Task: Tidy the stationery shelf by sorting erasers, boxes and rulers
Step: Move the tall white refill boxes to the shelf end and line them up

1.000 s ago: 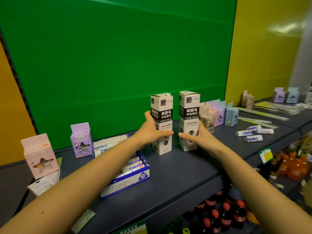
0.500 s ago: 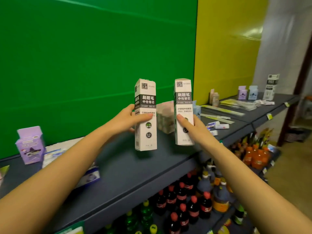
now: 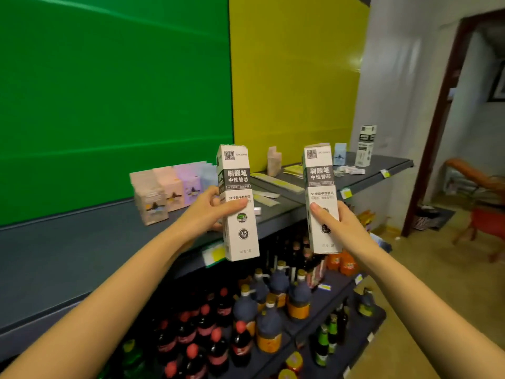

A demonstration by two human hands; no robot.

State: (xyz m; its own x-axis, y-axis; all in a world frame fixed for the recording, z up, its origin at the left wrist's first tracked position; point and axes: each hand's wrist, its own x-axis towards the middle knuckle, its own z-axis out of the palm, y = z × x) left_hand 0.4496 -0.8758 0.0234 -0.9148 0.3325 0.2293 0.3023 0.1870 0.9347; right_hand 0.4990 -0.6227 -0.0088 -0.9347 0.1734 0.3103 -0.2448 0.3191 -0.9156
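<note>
My left hand [image 3: 210, 212] grips a tall white and black refill box [image 3: 237, 203] upright, held in the air in front of the dark shelf [image 3: 82, 250]. My right hand [image 3: 332, 220] holds a second identical box [image 3: 320, 198] upright, a little to the right and out past the shelf edge. A third box of this kind [image 3: 365, 145] stands at the far right end of the shelf. Packaged rulers [image 3: 276, 183] lie flat behind the held boxes, and small white erasers [image 3: 351, 169] lie near the far end.
Several pastel star-print boxes [image 3: 169, 192] stand in a row against the green backboard. A pale blue box [image 3: 340, 155] and a tan box [image 3: 274, 161] stand further right. Bottles [image 3: 246, 318] fill the lower shelves. An orange chair [image 3: 481, 198] stands by a doorway at right.
Both hands have lifted the two boxes off the shelf and carried them rightwards along it. The view has swung right, so the far shelf end and doorway now show.
</note>
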